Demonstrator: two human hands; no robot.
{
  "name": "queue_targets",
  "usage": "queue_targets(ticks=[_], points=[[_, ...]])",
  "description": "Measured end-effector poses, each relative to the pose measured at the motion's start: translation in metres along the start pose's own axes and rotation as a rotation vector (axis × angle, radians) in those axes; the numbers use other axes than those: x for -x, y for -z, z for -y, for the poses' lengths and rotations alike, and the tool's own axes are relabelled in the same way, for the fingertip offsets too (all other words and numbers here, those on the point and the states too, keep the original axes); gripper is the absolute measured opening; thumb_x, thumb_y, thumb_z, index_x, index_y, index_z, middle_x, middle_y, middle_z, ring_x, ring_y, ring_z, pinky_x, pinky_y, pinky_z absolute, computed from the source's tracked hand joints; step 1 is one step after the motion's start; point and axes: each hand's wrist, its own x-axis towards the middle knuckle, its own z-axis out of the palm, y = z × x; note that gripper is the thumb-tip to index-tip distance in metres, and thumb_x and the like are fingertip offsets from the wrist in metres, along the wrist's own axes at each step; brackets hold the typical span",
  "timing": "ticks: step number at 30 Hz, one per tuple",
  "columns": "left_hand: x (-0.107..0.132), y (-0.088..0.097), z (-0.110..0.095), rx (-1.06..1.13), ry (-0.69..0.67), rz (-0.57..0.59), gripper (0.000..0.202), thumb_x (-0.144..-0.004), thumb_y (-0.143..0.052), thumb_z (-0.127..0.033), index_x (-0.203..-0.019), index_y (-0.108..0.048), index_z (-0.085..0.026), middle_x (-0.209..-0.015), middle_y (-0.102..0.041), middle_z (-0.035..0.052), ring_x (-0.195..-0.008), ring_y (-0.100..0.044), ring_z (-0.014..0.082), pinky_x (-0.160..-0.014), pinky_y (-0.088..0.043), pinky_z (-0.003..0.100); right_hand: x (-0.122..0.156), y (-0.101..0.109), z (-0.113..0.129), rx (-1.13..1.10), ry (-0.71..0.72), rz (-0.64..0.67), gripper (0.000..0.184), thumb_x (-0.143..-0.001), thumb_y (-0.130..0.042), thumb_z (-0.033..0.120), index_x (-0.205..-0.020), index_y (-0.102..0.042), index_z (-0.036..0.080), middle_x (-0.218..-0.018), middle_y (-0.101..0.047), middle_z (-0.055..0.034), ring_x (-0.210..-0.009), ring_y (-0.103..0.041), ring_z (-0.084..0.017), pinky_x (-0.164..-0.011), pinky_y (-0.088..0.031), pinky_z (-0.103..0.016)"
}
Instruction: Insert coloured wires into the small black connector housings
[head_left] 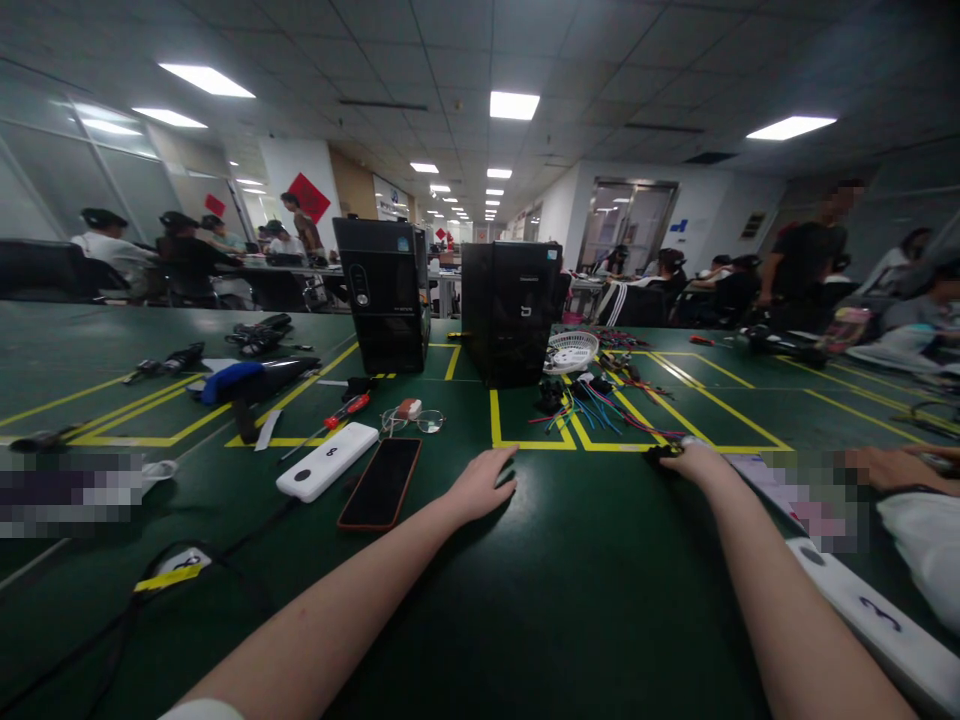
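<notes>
My left hand (pixel 486 482) lies palm down on the dark green table (pixel 585 580), fingers stretched toward the yellow tape line, holding nothing. A phone (pixel 381 482) lies just left of it. My right hand (pixel 696 460) reaches forward with its fingers curled over a small black object (pixel 660 453) by the yellow line; what that object is I cannot make out. A tangle of coloured cables (pixel 592 412) lies just beyond it. Two black computer towers (pixel 384 295) (pixel 511 310) stand upright farther back.
A white power bank (pixel 327 461), red-handled screwdriver (pixel 346 408), glasses (pixel 412 420) and white basket (pixel 571 351) lie on the table. Another person's hand (pixel 892 466) rests at the right. Several people sit and stand at tables behind.
</notes>
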Motion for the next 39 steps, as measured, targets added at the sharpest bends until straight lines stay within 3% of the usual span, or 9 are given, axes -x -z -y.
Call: queue_targets(ticks=[4,8,11,14,18,22,27,32,39], points=[[0.0,0.002,-0.002,-0.009,0.013,0.024,0.052,-0.082,-0.051,-0.031,-0.131,-0.039,-0.019,-0.132,-0.047,0.0086,-0.121,-0.042,0.0232,-0.104,-0.032,0.039,-0.007,-0.007,-0.02,-0.09,-0.029,-0.061,0.034,-0.068,-0.061,0.042,-0.09,-0.065,0.016,-0.08,-0.066,-0.0108,-0.074,-0.063,-0.023,-0.061,-0.046,-0.029],[0.0,0.005,-0.004,-0.01,0.02,0.038,0.05,-0.081,-0.051,-0.03,-0.129,-0.041,-0.019,-0.131,-0.047,0.0081,-0.121,-0.042,0.023,-0.104,-0.032,0.038,-0.008,-0.008,-0.023,-0.189,-0.101,-0.198,0.048,-0.075,-0.053,0.045,-0.108,-0.057,0.01,-0.09,-0.065,-0.0161,-0.081,-0.062,-0.025,-0.066,-0.046,-0.032],[-0.001,0.005,-0.005,-0.012,0.013,0.042,0.047,-0.082,-0.051,-0.029,-0.127,-0.044,-0.02,-0.129,-0.049,0.0076,-0.12,-0.043,0.0231,-0.103,-0.032,0.038,-0.008,-0.007,-0.021,-0.253,-0.073,-0.258,0.045,-0.083,-0.042,0.035,-0.118,-0.049,0.008,-0.104,-0.062,-0.0184,-0.091,-0.06,-0.025,-0.072,-0.044,-0.031],[-0.001,0.005,-0.006,-0.013,-0.004,0.037,0.044,-0.081,-0.051,-0.028,-0.124,-0.046,-0.02,-0.126,-0.051,0.0071,-0.118,-0.044,0.0228,-0.103,-0.033,0.038,-0.009,-0.006,-0.02,-0.269,-0.032,-0.289,0.043,-0.087,-0.033,0.029,-0.123,-0.044,0.009,-0.103,-0.061,-0.0187,-0.09,-0.06,-0.025,-0.071,-0.043,-0.031],[0.0,0.005,-0.006,-0.014,-0.023,0.037,0.041,-0.082,-0.051,-0.029,-0.122,-0.048,-0.02,-0.124,-0.052,0.0066,-0.116,-0.045,0.0225,-0.101,-0.034,0.038,-0.008,-0.005,-0.023,-0.244,-0.019,-0.3,0.039,-0.085,-0.038,0.033,-0.112,-0.053,0.009,-0.091,-0.063,-0.016,-0.081,-0.059,-0.025,-0.064,-0.04,-0.031],[0.0,0.005,-0.005,-0.026,-0.03,0.03,0.037,-0.082,-0.052,-0.028,-0.118,-0.052,-0.021,-0.122,-0.054,0.0062,-0.115,-0.046,0.0225,-0.101,-0.035,0.038,-0.008,-0.004,-0.025,-0.169,0.123,-0.313,0.031,-0.083,-0.04,0.031,-0.093,-0.063,0.012,-0.091,-0.062,-0.0132,-0.084,-0.057,-0.023,-0.065,-0.039,-0.029],[0.0,0.004,-0.005,-0.038,-0.064,0.022,0.032,-0.081,-0.052,-0.026,-0.113,-0.055,-0.021,-0.119,-0.056,0.0053,-0.113,-0.048,0.0216,-0.1,-0.035,0.036,-0.007,-0.008,-0.02,-0.133,0.208,-0.334,0.029,-0.083,-0.042,0.028,-0.094,-0.064,0.014,-0.097,-0.062,-0.0114,-0.088,-0.056,-0.022,-0.069,-0.04,-0.029],[0.0,0.004,-0.004,-0.053,-0.064,0.021,0.03,-0.082,-0.052,-0.028,-0.111,-0.056,-0.021,-0.118,-0.056,0.005,-0.112,-0.048,0.0215,-0.099,-0.036,0.036,-0.006,-0.011,-0.018,-0.16,0.13,-0.369,0.028,-0.08,-0.045,0.027,-0.099,-0.061,0.014,-0.097,-0.062,-0.0111,-0.085,-0.057,-0.021,-0.067,-0.04,-0.029],[-0.001,0.004,-0.004,-0.043,-0.052,0.03,0.03,-0.082,-0.053,-0.028,-0.11,-0.057,-0.022,-0.119,-0.056,0.005,-0.113,-0.047,0.0219,-0.1,-0.035,0.037,-0.007,-0.01,-0.019,-0.163,0.186,-0.36,0.028,-0.076,-0.047,0.025,-0.095,-0.063,0.011,-0.096,-0.061,-0.0123,-0.087,-0.056,-0.023,-0.069,-0.04,-0.029]])
